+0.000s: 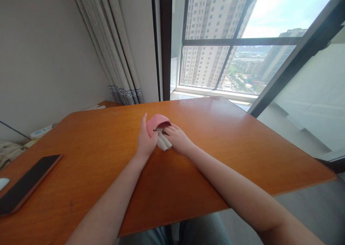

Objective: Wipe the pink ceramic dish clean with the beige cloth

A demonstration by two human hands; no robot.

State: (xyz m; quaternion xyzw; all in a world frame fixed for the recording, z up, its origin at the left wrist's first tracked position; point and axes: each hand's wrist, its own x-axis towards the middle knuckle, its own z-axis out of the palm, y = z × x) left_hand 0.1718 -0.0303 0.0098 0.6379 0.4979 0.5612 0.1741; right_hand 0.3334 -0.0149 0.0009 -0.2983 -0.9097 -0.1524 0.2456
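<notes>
Above the middle of the wooden table, my left hand grips a small pink bowl by its left side, thumb at the near edge. The bowl is tilted, with its opening turned down towards me. A whitish cloth hangs out of the opening. My right hand is closed on this cloth, its fingertips at the bowl's right rim and partly hidden there. The bowl's inside is mostly out of sight.
A long black mat with a brown edge lies on the left of the table, beside a white object cut off by the frame. Behind are a power strip, a grey curtain and a large window.
</notes>
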